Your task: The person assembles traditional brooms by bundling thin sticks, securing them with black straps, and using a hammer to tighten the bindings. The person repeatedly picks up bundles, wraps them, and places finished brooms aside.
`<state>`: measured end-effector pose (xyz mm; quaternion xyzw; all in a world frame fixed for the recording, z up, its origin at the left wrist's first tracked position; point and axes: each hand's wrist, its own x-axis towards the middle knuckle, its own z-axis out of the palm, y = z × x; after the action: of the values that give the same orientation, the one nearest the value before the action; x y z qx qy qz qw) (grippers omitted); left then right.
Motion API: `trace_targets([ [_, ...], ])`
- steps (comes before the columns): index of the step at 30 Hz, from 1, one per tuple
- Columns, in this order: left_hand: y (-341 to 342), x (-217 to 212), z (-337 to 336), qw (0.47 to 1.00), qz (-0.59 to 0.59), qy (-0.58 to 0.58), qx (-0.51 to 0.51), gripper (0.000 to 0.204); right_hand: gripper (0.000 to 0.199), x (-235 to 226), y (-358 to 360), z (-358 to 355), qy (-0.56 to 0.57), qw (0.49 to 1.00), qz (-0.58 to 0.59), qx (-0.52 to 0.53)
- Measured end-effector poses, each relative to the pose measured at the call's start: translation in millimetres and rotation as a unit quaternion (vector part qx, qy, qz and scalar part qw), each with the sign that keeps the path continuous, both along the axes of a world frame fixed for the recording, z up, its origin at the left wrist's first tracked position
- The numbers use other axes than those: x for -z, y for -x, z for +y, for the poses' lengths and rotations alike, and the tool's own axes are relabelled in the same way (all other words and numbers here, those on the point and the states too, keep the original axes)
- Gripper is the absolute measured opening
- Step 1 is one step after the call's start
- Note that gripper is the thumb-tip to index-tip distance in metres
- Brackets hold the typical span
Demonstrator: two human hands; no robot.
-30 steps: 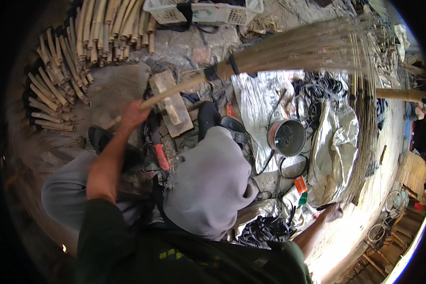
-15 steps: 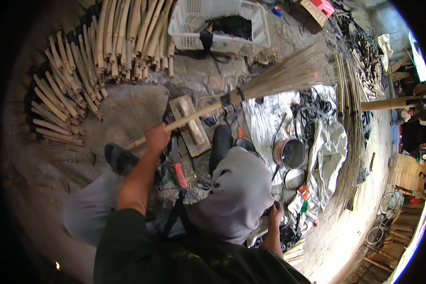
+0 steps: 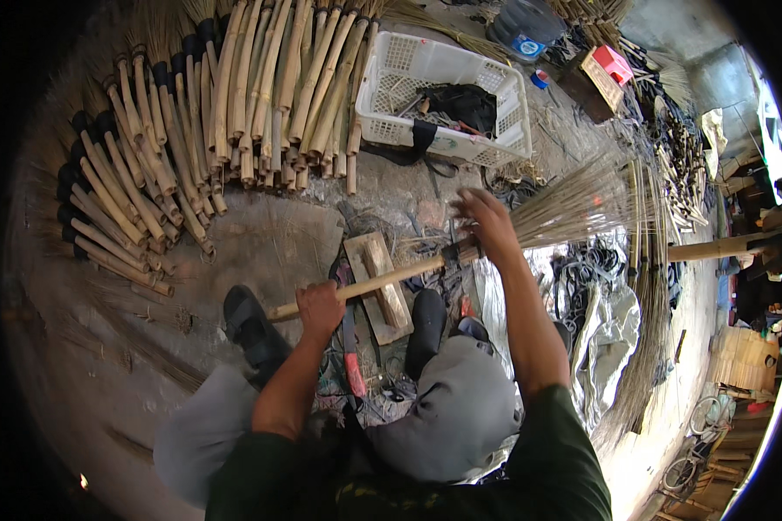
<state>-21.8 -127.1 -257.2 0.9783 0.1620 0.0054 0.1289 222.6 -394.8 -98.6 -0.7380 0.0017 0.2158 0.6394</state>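
A broom with a pale wooden handle and long thin bristles lies slanted across the view, its bristles fanning to the right. My left hand is wrapped round the lower part of the handle. Dark binding circles the neck where handle and bristles meet. Over that neck is my right hand, fingers apart and slightly blurred; whether it touches the bristles I cannot tell. Beneath the handle lies a wooden board with a raised block. A red-handled tool rests on the ground close to my left forearm.
Bundled brooms with pale handles stack at the upper left. Beside them stands a white plastic crate holding dark material. A pale sheet and black strips lie to the right, near long bristles. A wooden box sits farther back.
My right hand has risen from beside my knee to the broom's neck, its fingers now spread. My left hand keeps its hold on the handle. The whole view has shifted.
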Motion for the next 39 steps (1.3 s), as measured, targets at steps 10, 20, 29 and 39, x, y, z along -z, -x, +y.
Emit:
trace_targets([
  [10, 0.2, 7.1, -2.2, 0.998, -0.061, 0.01, -0.009, 0.019, 0.042, 143.7, -174.0, 120.5, 0.156, 0.984, -0.078, 0.044],
  [20, -58.2, -9.6, 29.2, 0.989, 0.033, 0.075, 0.123, 0.024, 0.046, 63.0, -85.7, 85.8, -0.07, 0.99, -0.079, 0.095],
  [29, -42.2, 7.7, 8.7, 0.978, -0.2, 0.057, 0.024, 0.026, 0.029, 48.8, -57.8, 62.5, -0.053, 0.996, -0.052, 0.054],
  [39, -18.3, 0.6, 4.4, 0.992, -0.114, 0.053, 0.016, 0.028, 0.033, 32.0, -39.8, 54.4, -0.063, 0.995, -0.068, 0.041],
])
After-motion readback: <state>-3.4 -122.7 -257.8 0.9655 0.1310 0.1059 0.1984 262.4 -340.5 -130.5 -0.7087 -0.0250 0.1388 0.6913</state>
